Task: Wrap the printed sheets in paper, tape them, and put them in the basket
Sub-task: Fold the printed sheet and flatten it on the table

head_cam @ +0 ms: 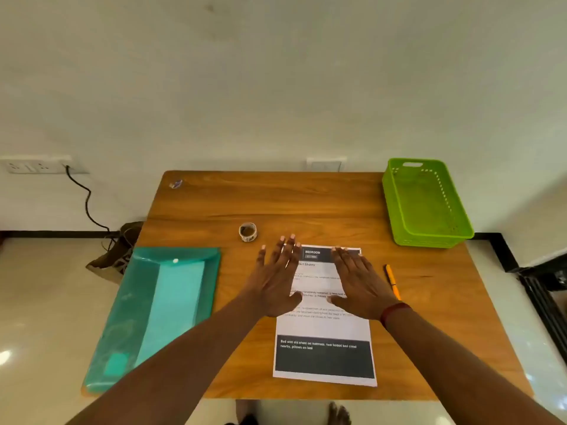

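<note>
The printed sheets (324, 329) lie flat near the front middle of the wooden table (306, 204), with black bands at top and bottom. My left hand (276, 280) hovers palm down over their upper left part, fingers spread. My right hand (359, 283) is flat over the upper right part, fingers together. Neither hand holds anything. A small roll of tape (248, 231) stands just beyond my left hand. The green plastic basket (426, 204) sits empty at the table's far right corner.
A teal plastic folder (153, 314) covers the table's left side and overhangs its edge. An orange pen (392, 282) lies right of the sheets. A small wrapper (175, 184) rests at the far left corner. A cable hangs from a wall socket (33, 165) beyond the table.
</note>
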